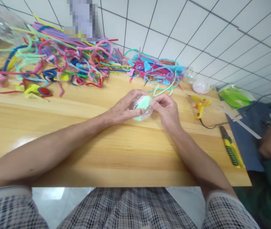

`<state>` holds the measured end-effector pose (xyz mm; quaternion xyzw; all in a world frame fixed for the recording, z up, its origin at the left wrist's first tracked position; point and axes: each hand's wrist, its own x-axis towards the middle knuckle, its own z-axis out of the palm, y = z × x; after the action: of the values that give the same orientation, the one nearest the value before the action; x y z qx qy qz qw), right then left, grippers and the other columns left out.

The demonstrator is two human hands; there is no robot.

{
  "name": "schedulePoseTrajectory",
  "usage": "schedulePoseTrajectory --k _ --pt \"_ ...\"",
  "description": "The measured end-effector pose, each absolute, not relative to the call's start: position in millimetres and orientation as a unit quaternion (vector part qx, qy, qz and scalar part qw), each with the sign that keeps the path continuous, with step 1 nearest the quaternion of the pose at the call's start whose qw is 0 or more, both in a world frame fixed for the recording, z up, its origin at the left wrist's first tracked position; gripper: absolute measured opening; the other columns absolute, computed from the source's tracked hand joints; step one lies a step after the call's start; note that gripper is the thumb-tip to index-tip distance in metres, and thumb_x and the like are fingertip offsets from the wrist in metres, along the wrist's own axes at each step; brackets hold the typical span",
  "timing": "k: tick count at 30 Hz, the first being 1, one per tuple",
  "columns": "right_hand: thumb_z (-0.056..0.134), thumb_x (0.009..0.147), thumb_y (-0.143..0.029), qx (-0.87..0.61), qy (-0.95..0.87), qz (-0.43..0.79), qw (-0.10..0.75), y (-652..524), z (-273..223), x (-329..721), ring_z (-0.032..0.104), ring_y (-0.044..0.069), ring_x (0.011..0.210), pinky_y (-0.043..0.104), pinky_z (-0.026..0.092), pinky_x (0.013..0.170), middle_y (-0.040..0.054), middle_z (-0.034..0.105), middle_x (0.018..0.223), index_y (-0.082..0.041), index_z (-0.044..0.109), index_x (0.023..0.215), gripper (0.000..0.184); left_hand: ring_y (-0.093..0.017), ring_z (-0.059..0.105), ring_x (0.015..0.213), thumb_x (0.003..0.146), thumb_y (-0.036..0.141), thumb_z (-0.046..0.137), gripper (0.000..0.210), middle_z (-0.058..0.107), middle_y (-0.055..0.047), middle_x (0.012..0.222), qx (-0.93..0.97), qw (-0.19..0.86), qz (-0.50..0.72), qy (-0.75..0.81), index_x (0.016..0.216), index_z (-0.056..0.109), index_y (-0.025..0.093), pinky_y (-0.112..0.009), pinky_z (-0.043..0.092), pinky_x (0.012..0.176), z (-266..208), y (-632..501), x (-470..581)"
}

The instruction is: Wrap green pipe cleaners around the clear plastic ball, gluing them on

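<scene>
Left hand (123, 110) cups a clear ball (144, 102); right hand (168, 112), opposite, pinches its edge (seemingly adjusting); the next move wants steadiness.

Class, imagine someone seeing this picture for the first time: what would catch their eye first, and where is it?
Probably the tangle of bright pipe cleaners along the back of the table, biggest on the left. Next might come the shiny, see-through object with mint green in it, held at the centre between the left hand and right hand. The yellow glue gun stands out to their right.
</scene>
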<state>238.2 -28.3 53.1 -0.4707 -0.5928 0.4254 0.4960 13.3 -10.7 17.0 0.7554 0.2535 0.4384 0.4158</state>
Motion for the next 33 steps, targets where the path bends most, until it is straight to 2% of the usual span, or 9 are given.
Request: schedulePoseTrajectory --k 9,13,21,25,28,33 --pt "0.098 0.075 -0.048 -0.469 -0.567 0.458 0.499 -29.5 55.6 235.8 0.061 0.012 0.068 0.027 0.052 0.065 -0.0053 0.07 0.074 -0.025 0.07 0.079 0.037 -0.028 0.067 0.131 0.098 0.04 0.079 0.056 0.067 -0.011 0.146 0.77 0.393 0.441 0.24 0.149 0.06 0.025 -0.04 0.057 0.113 15.3 -9.8 11.7" --pt "0.099 0.075 -0.051 -0.468 -0.568 0.455 0.502 -30.2 54.6 235.3 0.062 0.013 0.07 0.028 0.052 0.065 -0.0049 0.07 0.075 -0.026 0.069 0.079 0.04 -0.028 0.066 0.134 0.1 0.039 0.078 0.055 0.066 -0.011 0.147 0.776 0.39 0.44 0.227 0.15 0.06 0.025 -0.041 0.056 0.115 16.5 -10.4 10.3" --pt "0.099 0.076 -0.052 -0.463 -0.571 0.448 0.508 -30.4 51.9 235.1 0.063 0.014 0.07 0.029 0.053 0.066 -0.005 0.069 0.075 -0.026 0.068 0.079 0.04 -0.03 0.064 0.137 0.106 0.052 0.073 0.057 0.064 -0.013 0.151 0.791 0.38 0.418 0.236 0.152 0.059 0.023 -0.043 0.053 0.121 19.3 -8.7 7.5" --pt "0.1 0.075 -0.058 -0.468 -0.57 0.448 0.506 -30.3 51.8 234.0 0.061 0.013 0.07 0.029 0.053 0.066 -0.005 0.068 0.074 -0.026 0.068 0.078 0.045 -0.028 0.066 0.132 0.105 0.056 0.072 0.06 0.065 -0.013 0.149 0.79 0.391 0.402 0.247 0.153 0.058 0.023 -0.042 0.055 0.117 22.0 -7.9 5.8" --pt "0.101 0.073 -0.061 -0.468 -0.567 0.45 0.507 -30.4 52.5 232.8 0.06 0.013 0.069 0.029 0.052 0.064 -0.005 0.067 0.073 -0.026 0.068 0.078 0.048 -0.028 0.067 0.129 0.102 0.053 0.077 0.061 0.067 -0.012 0.148 0.792 0.381 0.398 0.263 0.152 0.059 0.023 -0.042 0.056 0.114 24.1 -9.3 6.3" --pt "0.102 0.07 -0.063 -0.462 -0.561 0.465 0.505 -30.7 55.4 233.0 0.058 0.013 0.068 0.029 0.051 0.065 -0.0052 0.067 0.072 -0.026 0.07 0.077 0.05 -0.029 0.066 0.133 0.104 0.05 0.074 0.059 0.066 -0.012 0.148 0.787 0.382 0.404 0.268 0.153 0.058 0.022 -0.042 0.056 0.116 23.4 -11.7 7.4"
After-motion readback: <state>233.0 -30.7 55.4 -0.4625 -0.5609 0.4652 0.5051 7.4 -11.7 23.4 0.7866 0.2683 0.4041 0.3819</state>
